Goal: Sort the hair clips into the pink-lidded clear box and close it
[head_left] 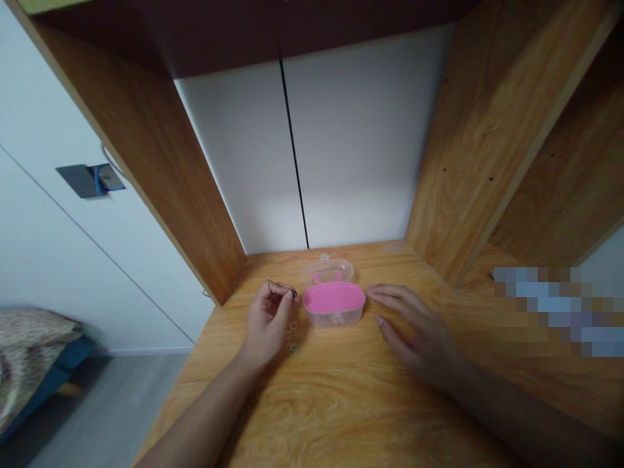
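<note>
A small dark item [293, 294] is gripped between the thumb and fingers of the left hand [269, 318]; its exact shape cannot be determined at this size. It is held just beside the left end of an oval, translucent plastic box [336, 319], which is seated upright on a wood-grain tabletop [341, 403]. The box is fitted at its top with a bright pink oval insert [334, 298]. A clear oval plastic lid [341, 267], marked by a curved pink strip [326, 280], is positioned directly behind the box, swung clear of its opening; whether the two are joined cannot be confirmed.

The right hand [416, 328] is held open, with the thumb set apart from the extended fingers. Its fingertips are placed at the right end of the box; whether contact is made cannot be told. No item is gripped by it.

Small pale loop-shaped pieces [293, 326] are laid on the tabletop between the left hand and the front left of the box; their details are blurred. The tabletop is bounded at the rear by a white panel [351, 156] and is flanked by wood-grain uprights [468, 136].
</note>
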`<state>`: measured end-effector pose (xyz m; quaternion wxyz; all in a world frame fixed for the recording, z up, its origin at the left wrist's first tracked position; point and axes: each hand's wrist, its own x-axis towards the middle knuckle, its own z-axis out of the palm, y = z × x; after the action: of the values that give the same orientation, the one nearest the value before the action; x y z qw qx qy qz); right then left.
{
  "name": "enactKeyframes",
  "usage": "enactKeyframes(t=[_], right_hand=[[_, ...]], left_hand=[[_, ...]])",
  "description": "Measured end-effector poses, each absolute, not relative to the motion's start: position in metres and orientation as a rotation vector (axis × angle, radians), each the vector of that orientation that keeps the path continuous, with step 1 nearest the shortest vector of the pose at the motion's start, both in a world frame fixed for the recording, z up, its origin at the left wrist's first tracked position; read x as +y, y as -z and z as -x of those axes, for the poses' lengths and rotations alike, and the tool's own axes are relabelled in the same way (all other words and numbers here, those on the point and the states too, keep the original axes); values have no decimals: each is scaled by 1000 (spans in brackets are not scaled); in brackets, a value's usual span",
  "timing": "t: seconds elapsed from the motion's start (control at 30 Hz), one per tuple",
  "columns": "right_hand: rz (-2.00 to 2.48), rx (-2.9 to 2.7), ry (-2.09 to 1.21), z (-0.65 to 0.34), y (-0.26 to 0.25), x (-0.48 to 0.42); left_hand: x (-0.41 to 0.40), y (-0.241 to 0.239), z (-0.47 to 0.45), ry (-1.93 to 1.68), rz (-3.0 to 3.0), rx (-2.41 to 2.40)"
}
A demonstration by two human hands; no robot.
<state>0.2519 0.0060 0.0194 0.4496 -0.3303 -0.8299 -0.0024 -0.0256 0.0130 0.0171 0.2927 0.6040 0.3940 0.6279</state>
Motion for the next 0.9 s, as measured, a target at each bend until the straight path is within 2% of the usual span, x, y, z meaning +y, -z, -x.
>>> enactKeyframes(t=[0.1,0.33,0.9], right_hand=[[702,-2127,49,-249,-22,2],[437,-2300,60,-241,-20,-3],[489,-2273,29,-245,-22,1]], left_hand=[[-7,-15,-3,-1735,-1748,1000],[-35,-4,-31,-1486,-2234,825],[-26,-14,-22,-1387,-2447,741]])
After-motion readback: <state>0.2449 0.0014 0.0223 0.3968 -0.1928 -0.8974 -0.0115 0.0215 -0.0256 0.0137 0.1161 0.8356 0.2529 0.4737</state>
